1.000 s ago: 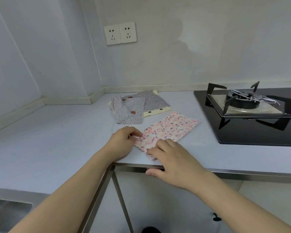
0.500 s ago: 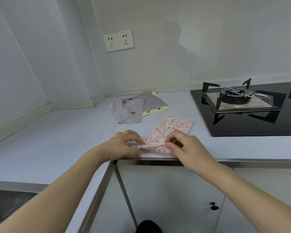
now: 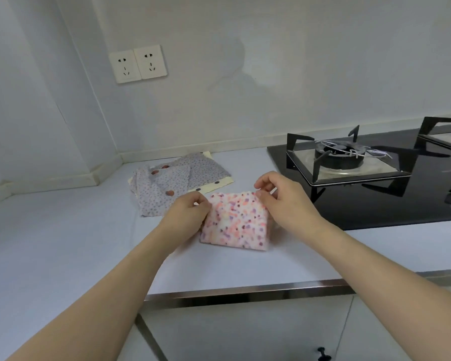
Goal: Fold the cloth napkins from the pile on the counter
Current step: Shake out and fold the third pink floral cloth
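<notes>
Hands are busy on the counter [image 3: 63, 243]. The pink napkin [image 3: 236, 222] with little dots lies folded near the middle of the counter. The left hand [image 3: 186, 213] pinches its far left corner with curled fingers. The right hand [image 3: 279, 199] pinches its far right corner between thumb and fingertips, and the other fingers are bent above it. The pile of napkins [image 3: 167, 185] sits at about 11 o'clock from the pink one, near it. The pile has grey dotted cloths on top and a pale yellow one under them. The black stove [image 3: 362, 173] is at about 2 o'clock, just beside the right hand. Two wall sockets [image 3: 138, 63] are high up at 11 o'clock.
</notes>
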The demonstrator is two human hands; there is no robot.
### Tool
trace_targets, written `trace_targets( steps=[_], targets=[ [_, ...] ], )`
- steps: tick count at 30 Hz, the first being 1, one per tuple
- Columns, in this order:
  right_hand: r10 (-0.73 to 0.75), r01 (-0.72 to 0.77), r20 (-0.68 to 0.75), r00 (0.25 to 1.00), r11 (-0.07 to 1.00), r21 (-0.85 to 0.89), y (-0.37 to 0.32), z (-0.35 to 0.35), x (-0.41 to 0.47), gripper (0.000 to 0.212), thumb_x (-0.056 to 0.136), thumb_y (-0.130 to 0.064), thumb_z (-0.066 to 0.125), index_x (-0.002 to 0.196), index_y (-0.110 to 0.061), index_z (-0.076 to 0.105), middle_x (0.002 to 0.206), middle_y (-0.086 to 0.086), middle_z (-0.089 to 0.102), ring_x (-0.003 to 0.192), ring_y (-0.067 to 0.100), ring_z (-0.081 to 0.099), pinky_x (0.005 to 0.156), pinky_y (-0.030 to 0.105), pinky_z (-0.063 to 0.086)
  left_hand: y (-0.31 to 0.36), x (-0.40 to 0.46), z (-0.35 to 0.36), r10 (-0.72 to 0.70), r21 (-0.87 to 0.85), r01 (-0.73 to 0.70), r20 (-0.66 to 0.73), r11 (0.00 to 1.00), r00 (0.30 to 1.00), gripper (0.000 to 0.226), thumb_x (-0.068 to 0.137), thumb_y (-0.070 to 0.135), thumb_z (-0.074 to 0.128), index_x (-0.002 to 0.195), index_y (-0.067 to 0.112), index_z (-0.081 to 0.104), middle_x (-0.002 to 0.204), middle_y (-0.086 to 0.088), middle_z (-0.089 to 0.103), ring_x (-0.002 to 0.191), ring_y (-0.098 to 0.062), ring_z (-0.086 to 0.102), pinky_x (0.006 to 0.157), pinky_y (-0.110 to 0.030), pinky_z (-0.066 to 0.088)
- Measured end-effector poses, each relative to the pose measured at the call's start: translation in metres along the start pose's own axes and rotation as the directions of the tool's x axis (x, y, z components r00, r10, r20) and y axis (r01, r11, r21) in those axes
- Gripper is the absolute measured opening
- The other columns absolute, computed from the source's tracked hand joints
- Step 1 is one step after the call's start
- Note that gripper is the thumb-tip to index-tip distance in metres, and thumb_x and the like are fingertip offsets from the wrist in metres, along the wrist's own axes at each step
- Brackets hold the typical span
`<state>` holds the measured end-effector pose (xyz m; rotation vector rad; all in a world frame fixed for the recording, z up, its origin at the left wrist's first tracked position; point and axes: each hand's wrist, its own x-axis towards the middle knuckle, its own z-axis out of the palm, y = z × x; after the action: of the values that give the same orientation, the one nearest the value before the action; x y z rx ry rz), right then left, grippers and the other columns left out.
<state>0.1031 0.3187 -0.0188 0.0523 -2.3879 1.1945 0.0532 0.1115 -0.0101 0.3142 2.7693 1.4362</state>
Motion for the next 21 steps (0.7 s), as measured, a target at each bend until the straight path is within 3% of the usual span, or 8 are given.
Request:
trace_targets(
  steps=[5, 9, 13, 18, 21],
  targets=[
    [0.086, -0.060, 0.101, 0.991, 0.970, -0.237, 0.028, 0.008, 0.027, 0.010, 0.091, -0.018, 0.056, 0.095, -0.026, 0.060, 0.083, -0.013, 0.061, 0.081, 0.014, 0.058, 0.076, 0.032, 0.048, -0.008, 0.036, 0.022, 0.057, 0.299, -0.041, -0.044, 0.953, 0.997, 0.016, 0.095, 0.031, 0.048, 0.089, 0.023, 0.060, 0.078, 0.007, 0.062, 0.075, -0.015, 0.059, 0.067, -0.027, 0.043],
    [0.026, 0.004, 0.082, 0.996, 0.934, -0.358, 0.035, 0.013, 0.027, 0.014, 0.092, -0.017, 0.052, 0.096, -0.024, 0.063, 0.084, -0.015, 0.059, 0.083, 0.011, 0.055, 0.074, 0.029, 0.044, -0.016, 0.050, 0.029, 0.122, 0.442, -0.076, -0.075, 0.894, 0.990, 0.014, 0.094, 0.038, 0.049, 0.085, 0.031, 0.056, 0.074, 0.013, 0.059, 0.078, -0.016, 0.059, 0.073, -0.030, 0.045],
    [0.085, -0.055, 0.089, 0.992, 0.952, -0.300, 0.039, 0.011, 0.034, 0.021, 0.091, -0.009, 0.048, 0.096, -0.023, 0.063, 0.090, -0.007, 0.061, 0.087, 0.015, 0.056, 0.078, 0.033, 0.047, -0.018, 0.052, 0.028, 0.136, 0.445, -0.108, -0.030, 0.889, 0.990, 0.016, 0.093, 0.040, 0.050, 0.081, 0.033, 0.057, 0.074, 0.012, 0.063, 0.074, -0.012, 0.059, 0.071, -0.029, 0.046],
    [0.071, -0.003, 0.152, 0.986, 0.915, -0.404, 0.040, 0.008, 0.032, 0.029, 0.087, -0.004, 0.043, 0.099, -0.024, 0.060, 0.088, -0.008, 0.055, 0.084, 0.016, 0.052, 0.071, 0.030, 0.039, -0.016, 0.048, 0.022, 0.119, 0.356, -0.113, 0.004, 0.928, 0.993, 0.015, 0.091, 0.040, 0.053, 0.082, 0.032, 0.061, 0.067, 0.010, 0.063, 0.066, -0.012, 0.059, 0.073, -0.030, 0.048],
    [0.041, 0.035, 0.156, 0.987, 0.888, -0.458, 0.040, 0.004, 0.029, 0.027, 0.089, -0.006, 0.045, 0.102, -0.021, 0.063, 0.096, -0.003, 0.058, 0.094, 0.020, 0.055, 0.081, 0.034, 0.043, -0.006, 0.035, 0.022, 0.235, 0.400, -0.187, -0.073, 0.897, 0.969, 0.008, 0.092, 0.034, 0.052, 0.088, 0.029, 0.057, 0.066, 0.003, 0.062, 0.067, -0.014, 0.059, 0.069, -0.034, 0.050]
  ],
)
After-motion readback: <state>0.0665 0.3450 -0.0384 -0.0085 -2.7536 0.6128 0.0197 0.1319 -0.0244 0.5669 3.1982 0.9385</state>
